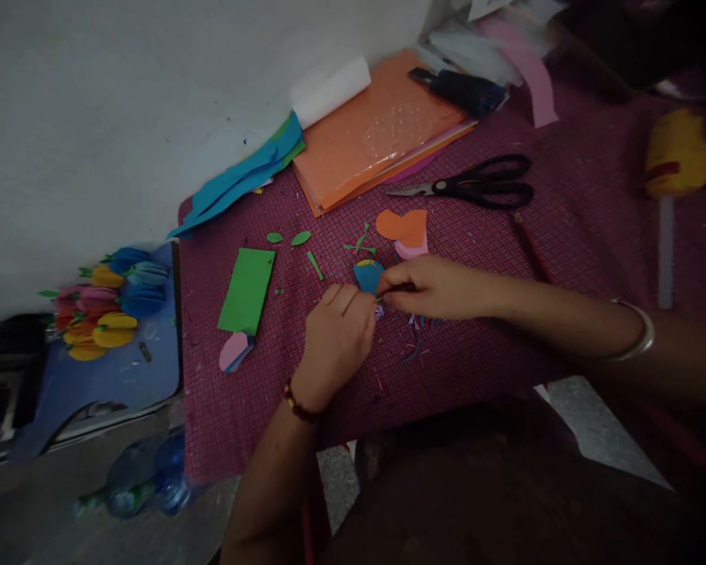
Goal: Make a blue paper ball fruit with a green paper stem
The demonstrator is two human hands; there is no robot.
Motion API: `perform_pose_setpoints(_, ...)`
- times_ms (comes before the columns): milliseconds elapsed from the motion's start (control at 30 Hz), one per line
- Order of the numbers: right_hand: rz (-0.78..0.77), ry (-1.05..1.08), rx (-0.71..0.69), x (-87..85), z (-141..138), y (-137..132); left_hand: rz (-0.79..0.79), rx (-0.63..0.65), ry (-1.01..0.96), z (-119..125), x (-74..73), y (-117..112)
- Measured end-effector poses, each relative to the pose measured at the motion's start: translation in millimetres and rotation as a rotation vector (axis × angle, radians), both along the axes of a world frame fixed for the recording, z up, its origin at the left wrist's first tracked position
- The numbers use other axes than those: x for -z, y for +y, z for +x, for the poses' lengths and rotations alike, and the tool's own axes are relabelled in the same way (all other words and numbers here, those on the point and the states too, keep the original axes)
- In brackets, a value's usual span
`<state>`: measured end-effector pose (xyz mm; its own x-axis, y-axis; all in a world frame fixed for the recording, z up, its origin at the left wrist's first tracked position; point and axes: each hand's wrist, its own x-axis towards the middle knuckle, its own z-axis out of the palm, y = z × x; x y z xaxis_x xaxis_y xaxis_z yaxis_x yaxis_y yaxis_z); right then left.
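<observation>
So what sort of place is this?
Likely a small craft workspace, perhaps in a home, going by the black-handled scissors, what looks like a yellow glue gun, and the two green leaf-shaped cutouts.

Blue paper cutout (368, 277), rounded, yellow along top
</observation>
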<state>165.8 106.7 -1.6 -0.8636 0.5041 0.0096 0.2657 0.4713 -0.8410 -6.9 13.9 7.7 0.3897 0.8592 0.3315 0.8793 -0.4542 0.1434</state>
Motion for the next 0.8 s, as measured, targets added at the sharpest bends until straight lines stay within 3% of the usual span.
perform_pose_setpoints(167,-0.409,0.101,0.046,5.5,-5.1,-1.2,0.118,0.063,0.152,-1.2,-4.1,-3.3)
perform_pose_setpoints(300,-0.445,0.138,0.103,8.0,-7.9,-3.7,0.121,0.068,0.096,0.0,-1.7,-3.4)
perform_pose_setpoints(467,-0.208,0.211,0.172,5.5,-8.5,-9.4,-0.012,-0.097,-0.404,5.8,5.0,-1.5)
perform_pose_setpoints(667,0.367,0.152,0.157,-6.5,-3.1,-16.6,-0.36,-0.295,-0.852,11.1,1.6,-1.0)
perform_pose_setpoints(733,0.396,0.13,0.156,-8.9,-2.6,-18.0,-0.467,-0.32,-0.976,10.0,1.9,-0.5)
perform_pose_setpoints(800,0.285,0.118,0.164,-8.7,-3.3,-18.8,-0.574,-0.325,-1.1,7.5,4.9,0.5)
